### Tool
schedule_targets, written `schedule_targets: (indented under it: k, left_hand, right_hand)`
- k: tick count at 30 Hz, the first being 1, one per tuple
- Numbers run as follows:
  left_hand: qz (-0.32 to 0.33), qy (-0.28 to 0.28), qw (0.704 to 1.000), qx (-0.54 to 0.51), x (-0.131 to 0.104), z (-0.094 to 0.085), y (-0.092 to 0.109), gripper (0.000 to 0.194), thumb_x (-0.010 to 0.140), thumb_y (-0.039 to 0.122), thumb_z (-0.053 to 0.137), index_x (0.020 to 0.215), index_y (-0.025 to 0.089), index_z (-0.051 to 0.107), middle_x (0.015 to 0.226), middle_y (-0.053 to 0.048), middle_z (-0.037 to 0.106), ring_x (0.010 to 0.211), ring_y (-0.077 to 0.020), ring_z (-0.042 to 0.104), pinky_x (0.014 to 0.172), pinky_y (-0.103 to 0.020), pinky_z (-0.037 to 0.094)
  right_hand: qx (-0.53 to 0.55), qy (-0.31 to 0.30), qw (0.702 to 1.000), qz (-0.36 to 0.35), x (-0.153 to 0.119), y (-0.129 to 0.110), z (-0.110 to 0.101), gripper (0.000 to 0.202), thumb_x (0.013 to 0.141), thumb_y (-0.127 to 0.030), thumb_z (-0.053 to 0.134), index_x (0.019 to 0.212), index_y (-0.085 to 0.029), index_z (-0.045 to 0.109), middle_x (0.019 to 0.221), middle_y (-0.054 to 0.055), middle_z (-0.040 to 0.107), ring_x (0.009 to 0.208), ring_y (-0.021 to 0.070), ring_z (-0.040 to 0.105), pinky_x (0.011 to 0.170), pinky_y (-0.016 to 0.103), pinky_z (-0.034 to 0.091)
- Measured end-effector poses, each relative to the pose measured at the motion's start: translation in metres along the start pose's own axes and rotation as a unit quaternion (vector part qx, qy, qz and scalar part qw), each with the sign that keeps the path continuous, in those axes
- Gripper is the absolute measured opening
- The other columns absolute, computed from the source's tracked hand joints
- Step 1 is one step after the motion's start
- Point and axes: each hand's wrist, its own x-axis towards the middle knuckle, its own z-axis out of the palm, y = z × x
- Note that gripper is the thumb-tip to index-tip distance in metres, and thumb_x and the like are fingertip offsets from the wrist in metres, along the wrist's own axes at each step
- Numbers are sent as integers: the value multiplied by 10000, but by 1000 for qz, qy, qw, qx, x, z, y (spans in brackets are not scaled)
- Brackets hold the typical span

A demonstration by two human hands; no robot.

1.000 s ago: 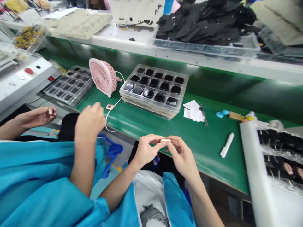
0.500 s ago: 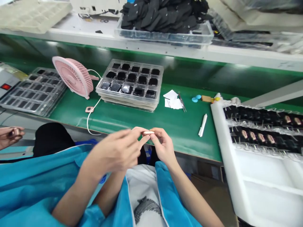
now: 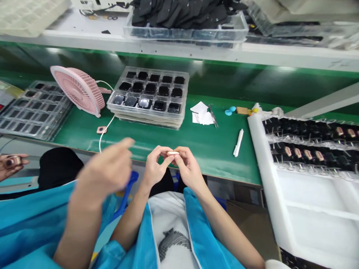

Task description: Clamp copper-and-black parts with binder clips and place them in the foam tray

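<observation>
Gripping, far L edge: co-worker's hand (image 3: 8,173) w/ small rose-gold case (image 3: 14,161).
Blur, lower L: second co-worker hand (image 3: 103,170); can't tell if it holds anything.
L hand (image 3: 157,167), ctr: thumb + fingertips pinch L side of thin pale pc. (image 3: 173,153).
Pinch, ctr: pc. edge-on betw. both hands' fingertips, near bench's (image 3: 215,155) front edge; step appears to be close two-handed handling; next move prob. calls for light, even pressure.
R hand (image 3: 189,168), ctr: thumb + fingertips pinch R side.
White stick (image 3: 238,142), R of ctr: on bench, apart from hands.
</observation>
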Motion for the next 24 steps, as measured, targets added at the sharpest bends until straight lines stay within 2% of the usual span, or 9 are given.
schedule_targets:
  k: [3,6,11,15,20,22,24]
  left_hand:
    - [15,-16,1000,0,-1,-2,-10,120,872,269,740,965,194,726,886,-41,670,786,-163,634,730,-266,507]
    - [11,7,1000,-25,-7,3,-15,116,873,267,744,967,200,735,886,-40,667,773,-161,627,714,-264,501]
    - [-6,33,998,-59,-9,8,-16,178,860,288,767,1005,190,736,977,-68,712,878,-189,652,811,-293,514]
    - [-34,51,989,-136,-9,9,-14,212,802,288,822,959,173,738,933,-66,727,873,-189,665,825,-286,518]
    - [-40,111,972,-203,-13,20,-17,206,801,307,835,935,175,752,938,-54,730,878,-170,676,825,-250,525]
    - [-47,129,965,-221,-11,21,-20,213,811,323,828,947,177,757,934,-50,732,854,-161,675,787,-235,531]
    - [-32,137,964,-227,-5,16,-24,190,824,328,816,914,173,756,914,-44,727,847,-153,667,792,-231,533]
  right_hand:
    - [-29,-4,1000,-2,1,1,-1,183,1033,-405,554,1088,-241,612,979,23,686,790,156,624,715,274,494]
    - [-37,-7,999,3,0,2,-3,210,1016,-424,580,1084,-231,622,1015,42,700,816,169,652,718,279,509]
    - [-59,41,997,1,2,7,-3,253,991,-446,612,1112,-224,623,1022,68,726,902,212,699,798,326,552]
    - [-51,70,996,-13,3,3,13,251,975,-443,619,1089,-219,616,1000,80,728,900,229,708,809,359,570]
    - [74,130,989,8,-2,3,41,256,963,-459,627,1065,-231,573,969,54,722,881,212,706,821,353,570]
    - [104,110,988,33,-2,4,42,290,962,-489,618,1087,-233,566,949,52,720,838,211,702,777,350,569]
    - [70,85,993,41,4,-3,32,333,947,-497,627,1136,-228,576,897,46,712,766,208,686,708,339,553]
